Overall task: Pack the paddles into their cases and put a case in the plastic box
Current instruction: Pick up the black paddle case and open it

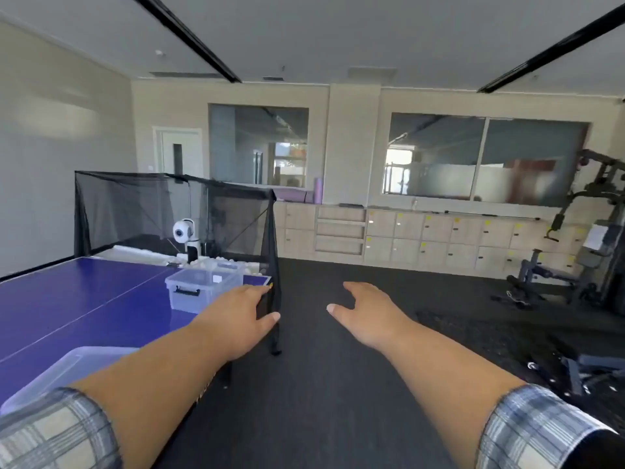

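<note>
A clear plastic box (199,286) with a black handle stands on the blue table (67,299), near its right edge. Its clear lid (61,370) lies on the table at the lower left, partly behind my left arm. My left hand (240,313) reaches forward just right of the box, fingers apart, holding nothing. My right hand (365,309) is stretched out over the dark floor, also open with nothing in it. No paddle or case shows in this view.
A black catch net (169,211) on a frame encloses the table's far end, with a white ball machine (186,235) and several white balls inside. Lockers (439,238) line the far wall. Gym equipment (588,245) stands at the right on the dark floor (338,367).
</note>
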Demonstrator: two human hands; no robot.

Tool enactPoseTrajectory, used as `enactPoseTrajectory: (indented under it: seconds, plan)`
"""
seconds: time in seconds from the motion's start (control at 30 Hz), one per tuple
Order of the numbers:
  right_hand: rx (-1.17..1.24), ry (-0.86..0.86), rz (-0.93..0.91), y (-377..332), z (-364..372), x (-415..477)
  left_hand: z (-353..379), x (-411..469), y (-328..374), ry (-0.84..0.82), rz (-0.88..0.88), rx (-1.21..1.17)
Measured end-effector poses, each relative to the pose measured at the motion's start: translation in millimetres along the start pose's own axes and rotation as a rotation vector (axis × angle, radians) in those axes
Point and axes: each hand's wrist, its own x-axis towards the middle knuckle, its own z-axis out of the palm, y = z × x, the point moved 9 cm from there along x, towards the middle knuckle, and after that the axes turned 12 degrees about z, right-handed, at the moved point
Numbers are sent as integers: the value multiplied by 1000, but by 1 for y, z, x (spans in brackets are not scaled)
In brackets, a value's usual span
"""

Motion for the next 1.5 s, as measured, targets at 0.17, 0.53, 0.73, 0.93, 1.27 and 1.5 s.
enactPoseTrajectory:
  seconds: [0.17,0.53,0.73,0.93,1.27,1.5]
  plan:
    - [78,-157,-95,-18,74,-2,40,-55,-40,40,-175,-32]
    - [142,-658,-345,-78,318,-143,115,-330,-138,-7,-767,26]
    - [42,-838,-516,-159,388,-224,88,-473,-173,55,-1078,50]
    - [-76,-896,-647,-243,444,-305,66,-596,-212,86,-1268,35]
    - [-156,-1054,-676,-363,570,-450,22,-791,-314,17,-1440,39]
    - [-261,-1155,-648,-414,646,-467,27,-874,-367,62,-1672,-60]
